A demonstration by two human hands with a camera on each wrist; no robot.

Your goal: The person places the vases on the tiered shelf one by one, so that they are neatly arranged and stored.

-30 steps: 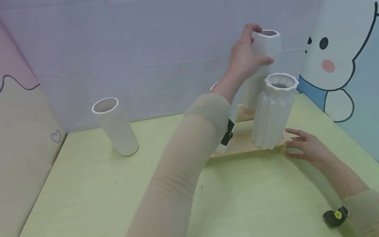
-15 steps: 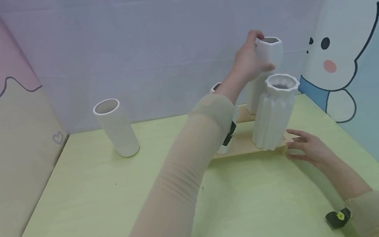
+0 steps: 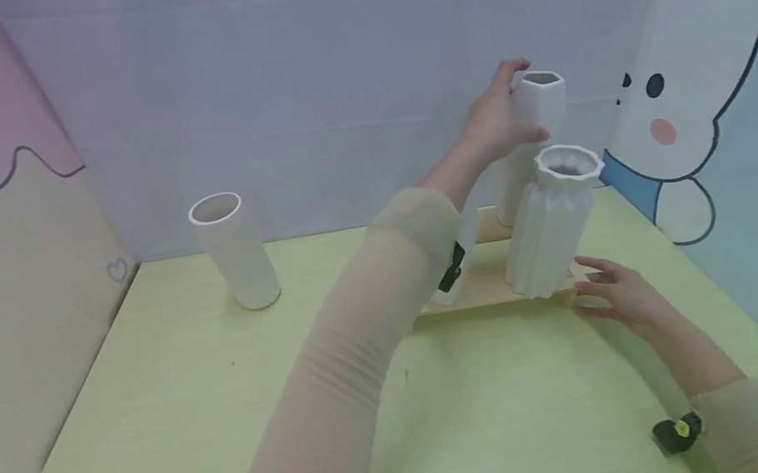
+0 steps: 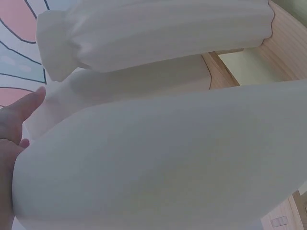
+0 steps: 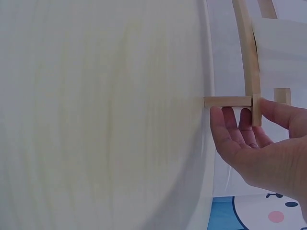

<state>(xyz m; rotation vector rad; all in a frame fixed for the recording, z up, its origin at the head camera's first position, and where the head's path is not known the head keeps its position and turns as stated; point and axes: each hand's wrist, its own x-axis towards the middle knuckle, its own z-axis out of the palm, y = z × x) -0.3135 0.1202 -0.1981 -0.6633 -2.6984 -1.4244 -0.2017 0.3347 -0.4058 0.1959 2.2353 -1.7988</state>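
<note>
In the head view my left hand (image 3: 499, 118) grips a white angular vase (image 3: 541, 102) near its rim, thumb in front and fingers behind. That vase stands upright at the back right of a low wooden rack (image 3: 490, 284). A white ribbed vase (image 3: 548, 228) with a scalloped rim stands in front of it. My forearm partly covers another white vase (image 3: 446, 295) at the rack's front left; its smooth body (image 4: 163, 158) fills the left wrist view. My right hand (image 5: 261, 153) holds the rack's front right corner, thumb on one side and fingers against the leg (image 5: 228, 101).
A white cylindrical vase (image 3: 237, 253) stands alone on the left of the pale table (image 3: 157, 445). A plain cloth wall (image 3: 323, 94) rises behind, with printed cartoon walls on both sides.
My left hand and the angular vase have come down slightly onto the rack, then stayed there. The right hand keeps its place at the rack's corner.
</note>
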